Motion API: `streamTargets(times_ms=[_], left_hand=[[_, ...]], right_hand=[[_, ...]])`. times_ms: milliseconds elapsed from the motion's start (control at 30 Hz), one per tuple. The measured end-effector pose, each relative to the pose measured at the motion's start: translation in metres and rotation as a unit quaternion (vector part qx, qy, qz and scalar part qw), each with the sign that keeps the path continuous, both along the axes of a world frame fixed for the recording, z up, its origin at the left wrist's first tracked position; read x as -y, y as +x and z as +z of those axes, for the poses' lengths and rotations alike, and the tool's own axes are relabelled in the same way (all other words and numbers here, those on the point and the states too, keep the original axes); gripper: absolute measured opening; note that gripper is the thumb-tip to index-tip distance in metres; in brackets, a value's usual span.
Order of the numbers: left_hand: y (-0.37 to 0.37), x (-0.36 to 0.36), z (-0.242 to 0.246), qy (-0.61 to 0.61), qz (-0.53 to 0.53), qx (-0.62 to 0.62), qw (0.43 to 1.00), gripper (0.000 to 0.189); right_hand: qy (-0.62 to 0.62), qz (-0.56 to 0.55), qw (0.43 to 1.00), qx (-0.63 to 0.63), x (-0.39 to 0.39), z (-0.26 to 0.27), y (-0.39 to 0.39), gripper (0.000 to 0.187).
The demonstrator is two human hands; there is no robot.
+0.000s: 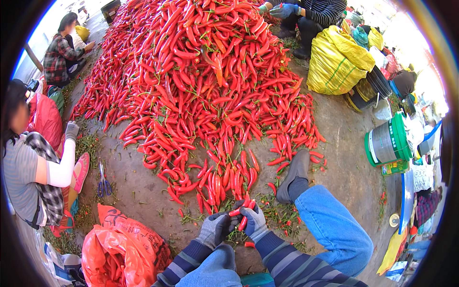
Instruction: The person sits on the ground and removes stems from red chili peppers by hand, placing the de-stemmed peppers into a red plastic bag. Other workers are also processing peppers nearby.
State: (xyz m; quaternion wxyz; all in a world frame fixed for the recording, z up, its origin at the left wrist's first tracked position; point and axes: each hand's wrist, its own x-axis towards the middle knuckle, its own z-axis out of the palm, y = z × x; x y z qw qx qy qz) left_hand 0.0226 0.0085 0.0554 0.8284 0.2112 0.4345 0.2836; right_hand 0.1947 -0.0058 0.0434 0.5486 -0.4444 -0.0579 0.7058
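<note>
Both my hands wear grey gloves with dark palms and meet low in the middle of the view. My right hand (255, 221) is closed around a few red chilli peppers (243, 224). My left hand (215, 226) grips one end of a chilli pepper against them, its fingertips partly hidden. Just beyond my hands, loose chillies (215, 184) lie at the front of a large heap of red chilli peppers (200, 79). Green stems and leaf scraps (276, 219) litter the ground between my feet. At my left stands a red plastic bag (143, 236) with chillies inside.
Blue-handled scissors (104, 184) lie on the concrete at left, near a seated person (27, 165). Another person (59, 53) sits farther back; a third (315, 14) works across the heap. At right are a yellow woven sack (333, 62) and a green-rimmed bucket (389, 140).
</note>
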Motion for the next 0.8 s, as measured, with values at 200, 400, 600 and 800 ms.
streamTargets(times_ms=[200, 400, 600, 800], left_hand=[[0.0, -0.005, 0.014, -0.112, 0.042, 0.06, 0.991, 0.03], [-0.003, 0.002, 0.0, -0.101, 0.042, 0.065, 0.992, 0.027], [-0.002, -0.001, -0.02, -0.13, 0.055, 0.049, 0.989, 0.029], [-0.002, 0.0, -0.019, -0.13, 0.066, -0.026, 0.989, 0.045]], right_hand=[[0.028, 0.025, 0.999, 0.007, 0.005, -0.006, 0.009, 0.034], [0.065, 0.073, 0.995, 0.024, 0.003, -0.012, 0.013, 0.033], [0.026, 0.056, 0.996, 0.064, -0.018, -0.013, 0.008, 0.024], [-0.024, 0.116, 0.763, 0.636, -0.088, -0.032, 0.015, 0.046]])
